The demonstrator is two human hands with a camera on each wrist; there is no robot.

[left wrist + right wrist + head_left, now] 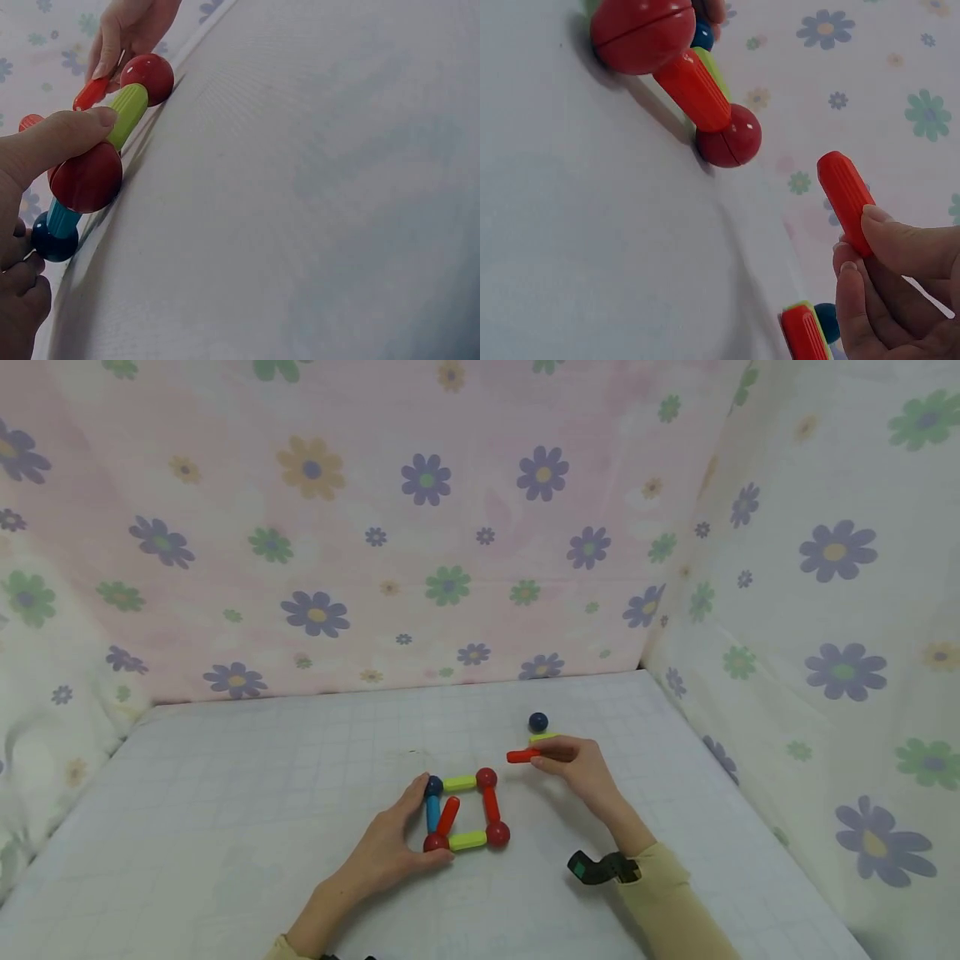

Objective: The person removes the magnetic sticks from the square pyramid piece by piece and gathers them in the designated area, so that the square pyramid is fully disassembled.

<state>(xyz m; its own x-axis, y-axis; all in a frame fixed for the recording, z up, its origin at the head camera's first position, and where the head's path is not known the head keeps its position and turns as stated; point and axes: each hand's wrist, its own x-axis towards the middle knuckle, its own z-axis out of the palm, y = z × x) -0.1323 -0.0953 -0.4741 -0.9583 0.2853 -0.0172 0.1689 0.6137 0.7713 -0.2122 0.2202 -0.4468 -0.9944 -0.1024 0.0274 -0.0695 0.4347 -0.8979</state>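
A square frame of rods and balls, like a magnetic building set, lies on the table. Its corners are a dark blue ball [433,786] and three red balls, one of them the near-left red ball [436,843]. A blue rod [432,815], two yellow-green rods and a red rod [491,806] form the sides. From the near-left ball another red rod [448,817] sticks up at a tilt. My left hand [390,847] grips the frame's left side, thumb at that red ball, fingertips at the blue one. Right of the frame, my right hand [581,770] pinches a loose red rod [844,195] by one end.
Behind my right hand lie a dark blue ball [538,722] and a yellow-green rod [542,737]. The right wrist view shows a further red rod [805,334] beside them. A white cloth covers the table [262,793], and flowered curtains [360,543] stand at the back and sides.
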